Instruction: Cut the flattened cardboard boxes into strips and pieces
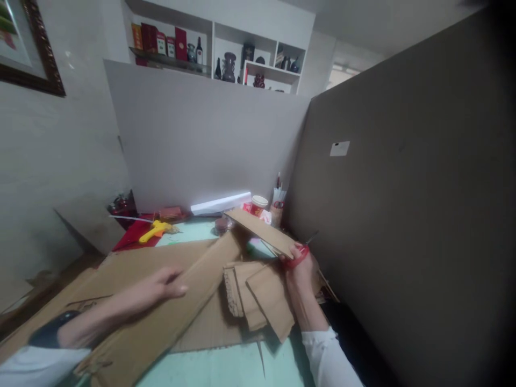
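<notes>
My left hand [163, 287] is closed on the left edge of a long cardboard piece [201, 274], its thumb on top. That piece lies slantwise over a larger cardboard sheet [141, 258]. In my right hand [300, 266] are red-handled scissors [299, 258], their blades pointing away to the right. The same hand also grips the near end of a narrow cardboard strip [258, 226], raised above the table. Just left of my right wrist, several cut cardboard pieces [268, 301] lie in an overlapping pile. Some fingers of both hands are hidden.
A yellow glue gun [153, 231] lies at the back left on red material. Behind the cardboard stand a paper tub [258, 203] and a pen holder [277, 209]. Grey partitions [213, 140] enclose the back and right of the green tabletop [226, 365].
</notes>
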